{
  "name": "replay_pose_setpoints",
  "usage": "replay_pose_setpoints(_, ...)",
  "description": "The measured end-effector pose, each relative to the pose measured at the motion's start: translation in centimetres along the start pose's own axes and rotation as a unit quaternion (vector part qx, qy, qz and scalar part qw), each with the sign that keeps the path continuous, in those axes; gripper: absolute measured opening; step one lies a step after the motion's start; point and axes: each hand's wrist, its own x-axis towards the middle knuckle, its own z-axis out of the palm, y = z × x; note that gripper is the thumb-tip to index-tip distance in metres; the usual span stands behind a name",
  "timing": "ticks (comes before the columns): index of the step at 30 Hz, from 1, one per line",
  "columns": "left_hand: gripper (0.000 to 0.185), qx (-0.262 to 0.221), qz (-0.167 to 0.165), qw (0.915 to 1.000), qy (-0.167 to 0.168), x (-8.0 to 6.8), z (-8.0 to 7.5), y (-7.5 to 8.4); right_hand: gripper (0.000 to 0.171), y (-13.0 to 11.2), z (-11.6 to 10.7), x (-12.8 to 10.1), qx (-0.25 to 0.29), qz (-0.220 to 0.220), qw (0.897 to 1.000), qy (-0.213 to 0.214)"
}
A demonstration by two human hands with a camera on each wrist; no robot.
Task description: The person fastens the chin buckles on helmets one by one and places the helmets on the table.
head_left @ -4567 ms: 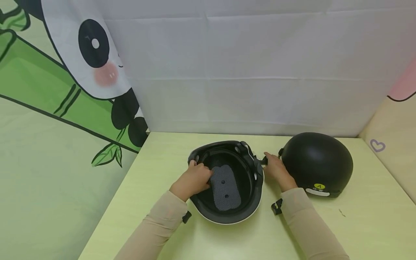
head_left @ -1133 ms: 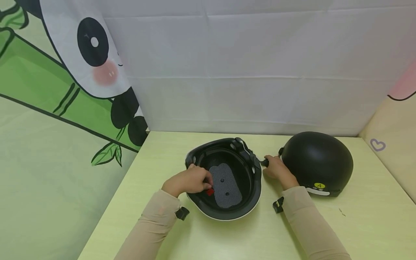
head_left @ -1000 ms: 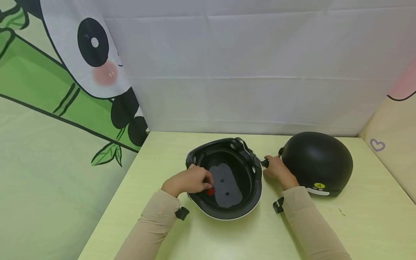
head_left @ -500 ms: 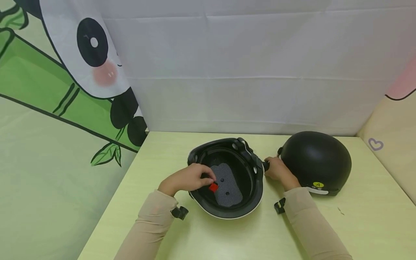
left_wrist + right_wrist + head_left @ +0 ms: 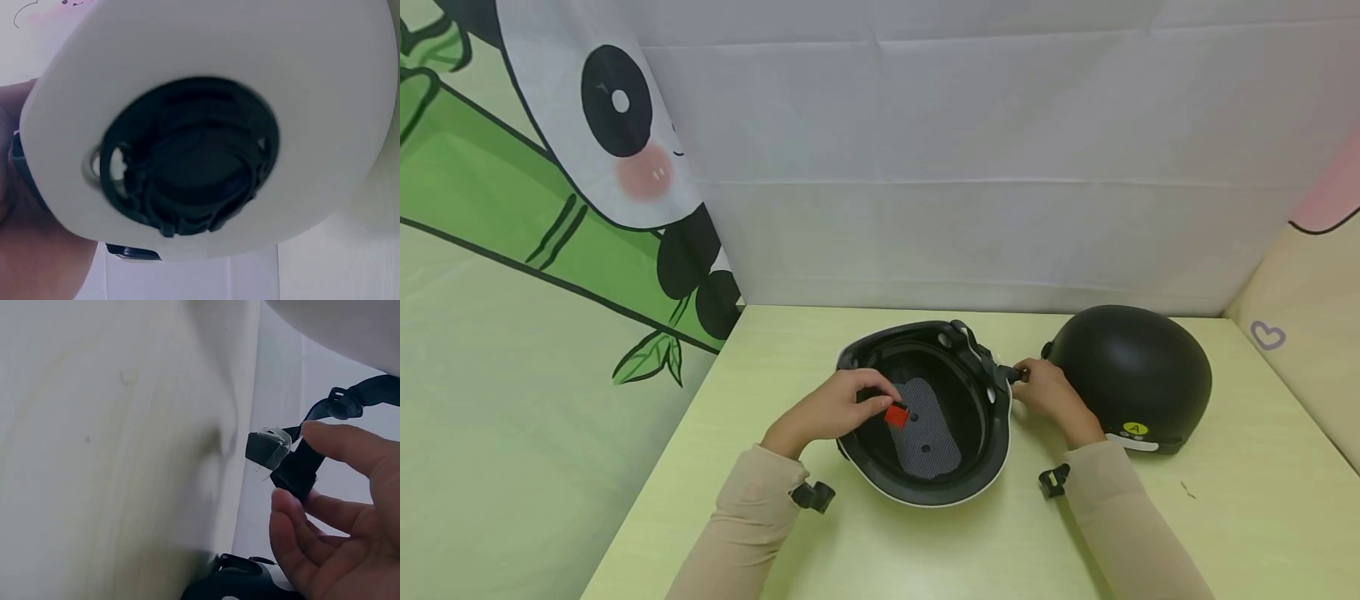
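Observation:
An upturned helmet (image 5: pixel 917 495) with a white shell and black lining rests on the table, its inside facing up. My left hand (image 5: pixel 835 408) pinches a red-and-black chin-strap buckle (image 5: pixel 897 416) between thumb and fingertips over the helmet's left side. The left wrist view is mostly filled by the white shell, with a round black fitting (image 5: pixel 194 156); the buckle is hidden there. At the helmet's right, my right hand (image 5: pixel 1051 393) holds the black chin strap (image 5: pixel 300 467) between thumb and fingers, a clear wrap visible at its end in the right wrist view.
Close beside my right hand sits a black helmet (image 5: pixel 1131 375), dome up, with a yellow "A" sticker. The pale table (image 5: pixel 955 550) runs back to a white cloth backdrop (image 5: pixel 970 233). Printed fabric (image 5: pixel 580 400) hangs at the left.
My left hand has come up out of the helmet, lifting the red buckle into fuller view. My right hand has shifted slightly right with the strap. The black helmet stays in place.

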Motion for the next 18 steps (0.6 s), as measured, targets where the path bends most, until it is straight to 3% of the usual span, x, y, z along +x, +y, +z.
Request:
replay_pose_setpoints(6,0.014,-0.035,-0.021,0.9986,0.034,0.1,0.2,0.0,0.043,-0.3,-0.5,-0.7,0.007,-0.014,0.999,0.042)
replay_pose_setpoints(13,0.016,-0.097,-0.009,0.9950,0.023,-0.6,-0.8,3.3,0.055,-0.7,-0.8,-1.4,0.018,-0.033,0.995,0.092)
replay_pose_setpoints(18,0.019,-0.116,0.000,0.9929,0.026,-0.6,-0.7,3.1,0.051,-1.1,-1.1,-1.9,0.044,-0.056,0.988,0.137)
